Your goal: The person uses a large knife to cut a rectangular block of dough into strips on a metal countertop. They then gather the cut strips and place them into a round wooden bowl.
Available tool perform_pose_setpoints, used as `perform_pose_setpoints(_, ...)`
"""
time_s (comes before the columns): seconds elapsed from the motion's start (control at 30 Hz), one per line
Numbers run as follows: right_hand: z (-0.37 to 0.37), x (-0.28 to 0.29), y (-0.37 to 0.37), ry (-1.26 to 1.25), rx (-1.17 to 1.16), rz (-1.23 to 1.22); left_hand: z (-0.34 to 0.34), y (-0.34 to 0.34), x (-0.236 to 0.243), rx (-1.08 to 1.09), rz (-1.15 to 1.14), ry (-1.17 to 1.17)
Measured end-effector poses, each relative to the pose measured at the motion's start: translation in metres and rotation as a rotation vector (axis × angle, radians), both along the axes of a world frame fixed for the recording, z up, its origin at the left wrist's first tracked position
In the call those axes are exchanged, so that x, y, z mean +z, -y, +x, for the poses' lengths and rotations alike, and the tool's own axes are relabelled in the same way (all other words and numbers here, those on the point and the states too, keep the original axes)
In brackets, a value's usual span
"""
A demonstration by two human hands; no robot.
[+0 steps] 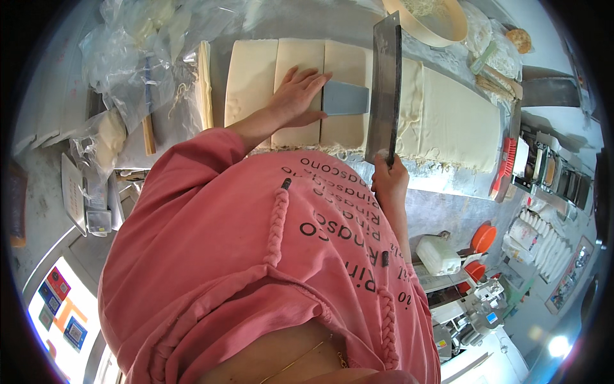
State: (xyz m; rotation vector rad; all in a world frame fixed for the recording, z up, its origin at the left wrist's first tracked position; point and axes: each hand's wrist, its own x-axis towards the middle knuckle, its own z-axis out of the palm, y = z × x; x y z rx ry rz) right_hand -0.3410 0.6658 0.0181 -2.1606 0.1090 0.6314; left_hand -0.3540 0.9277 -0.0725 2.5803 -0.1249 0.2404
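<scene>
The fingers of the left hand (299,96) are spread, thumb apart from the rest, over the dough (251,80); the left end of the grey plate (347,100) is met by the fingertips and thumb, though whether it is pinched or only touched cannot be told. The fingers of the right hand (390,182) are curled closed around the near end of the knife (385,83), and most of its handle is hidden by them. The broad blade is stood across the dough, by the plate's right end; its cutting edge cannot be made out. The dough is laid from left to right ahead of the body, crossed by straight lines left of the knife, with its near edge partly covered by the pink top (211,256). Beyond, a round sieve (425,36) is cut off by the dark rim above.
</scene>
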Motion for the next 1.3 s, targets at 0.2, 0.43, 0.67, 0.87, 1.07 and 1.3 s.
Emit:
perform_pose_setpoints(0.2, 0.000, -0.003, -0.002, 0.003, 0.014, -0.081, 0.000, 0.000, -0.004, 0.010, -0.004, 0.007)
perform_pose_setpoints(0.43, -0.006, -0.005, 0.001, 0.062, 0.076, -0.177, 0.000, 0.000, -0.005, -0.018, 0.025, 0.029)
perform_pose_setpoints(0.67, -0.009, -0.010, 0.001, 0.143, 0.105, -0.233, 0.011, -0.002, 0.000, -0.028, 0.107, 0.098)
perform_pose_setpoints(0.87, 0.003, -0.017, 0.000, 0.015, 0.137, -0.282, 0.167, 0.007, 0.098, 0.280, -0.284, -0.641)
perform_pose_setpoints(1.07, 0.018, -0.003, -0.009, -0.090, 0.211, -0.417, 0.236, 0.018, 0.031, 0.328, -0.337, -0.527)
perform_pose_setpoints(1.3, 0.047, 0.018, -0.023, -0.326, 0.220, -0.450, 0.251, 0.004, 0.003, 0.381, -0.577, -0.767)
